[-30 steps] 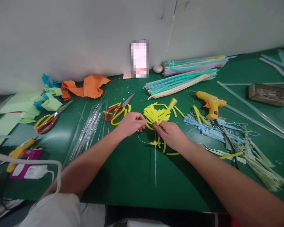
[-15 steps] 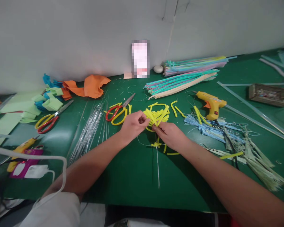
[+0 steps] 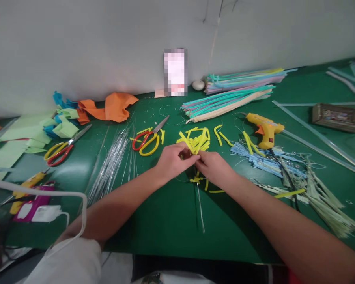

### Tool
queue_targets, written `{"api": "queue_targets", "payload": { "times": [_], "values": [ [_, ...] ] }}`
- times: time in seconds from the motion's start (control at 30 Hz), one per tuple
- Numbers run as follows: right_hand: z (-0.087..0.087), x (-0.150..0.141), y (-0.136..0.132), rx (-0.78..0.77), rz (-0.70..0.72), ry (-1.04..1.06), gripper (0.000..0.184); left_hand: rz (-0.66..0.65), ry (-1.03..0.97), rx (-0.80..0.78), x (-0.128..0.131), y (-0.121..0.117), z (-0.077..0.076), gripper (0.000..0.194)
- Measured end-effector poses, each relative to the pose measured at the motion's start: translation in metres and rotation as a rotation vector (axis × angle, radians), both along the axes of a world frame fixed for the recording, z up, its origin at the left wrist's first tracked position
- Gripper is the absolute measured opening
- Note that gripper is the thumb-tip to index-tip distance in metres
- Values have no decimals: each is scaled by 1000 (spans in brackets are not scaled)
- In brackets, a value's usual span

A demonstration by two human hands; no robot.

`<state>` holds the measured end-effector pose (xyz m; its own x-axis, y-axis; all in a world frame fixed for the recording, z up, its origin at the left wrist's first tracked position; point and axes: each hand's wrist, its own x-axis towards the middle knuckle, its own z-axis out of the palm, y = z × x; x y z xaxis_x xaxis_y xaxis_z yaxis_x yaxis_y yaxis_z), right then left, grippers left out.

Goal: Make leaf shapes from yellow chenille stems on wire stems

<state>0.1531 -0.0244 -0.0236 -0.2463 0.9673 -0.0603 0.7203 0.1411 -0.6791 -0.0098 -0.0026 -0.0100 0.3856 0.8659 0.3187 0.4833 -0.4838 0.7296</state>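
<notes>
My left hand (image 3: 175, 161) and my right hand (image 3: 213, 166) meet at the middle of the green table, both closed with fingertips together. Between them they pinch the lower ends of a yellow pipe cleaner (image 3: 193, 147) whose two ends spread upward in a V. Behind it lies a heap of cut yellow pipe cleaner pieces (image 3: 205, 136). Below my fingers, a small yellow twisted pipe cleaner knot (image 3: 196, 180) sits on a thin wire stem (image 3: 200, 211) that points toward me. My fingertips partly hide where the pieces join.
Red-and-yellow scissors (image 3: 149, 142) and a bundle of silvery wires (image 3: 110, 165) lie left of my hands. A yellow glue gun (image 3: 266, 130) rests on the right beside blue tassels (image 3: 254, 159). Colored pipe cleaner bundles (image 3: 229, 104) lie behind. A white cable (image 3: 77, 194) crosses my left forearm.
My left hand has moved right and slightly down, its fingertips now meeting my right hand at the yellow pipe cleaner. The wire stem's lower end has swung a little to the right.
</notes>
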Motion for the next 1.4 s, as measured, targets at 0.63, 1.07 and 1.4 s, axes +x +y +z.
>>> {"api": "queue_targets", "payload": {
  "times": [0.63, 1.07, 1.4],
  "values": [
    [9, 6, -2, -225, -72, 397, 19, -50, -307, -442, -2, 13, -8, 17],
    [6, 9, 1, -276, -187, 763, 22, -132, -162, -380, -6, 14, -2, 13],
    [7, 6, -2, -179, -200, 719, 23, -160, -164, -404, -5, 14, -4, 13]
  ]
}}
